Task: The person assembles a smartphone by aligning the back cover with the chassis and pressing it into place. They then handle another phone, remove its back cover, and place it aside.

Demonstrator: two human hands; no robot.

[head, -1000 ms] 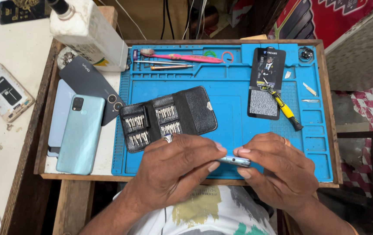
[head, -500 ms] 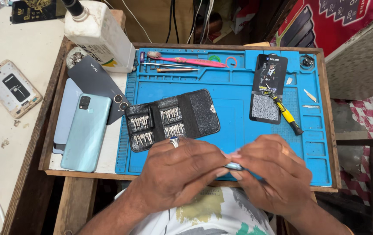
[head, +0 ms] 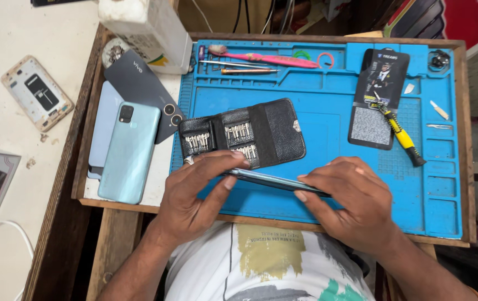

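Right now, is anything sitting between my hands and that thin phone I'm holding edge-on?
Nothing visible. The left hand and right hand both grip the thin phone directly, above the blue mat. The open bit case lies just behind it.

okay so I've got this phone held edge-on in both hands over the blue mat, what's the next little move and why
Probably lay the phone flat on the bare blue mat. Both the left hand and right hand pinch its ends, so neither is free to pick a bit from the open black bit case just behind it.
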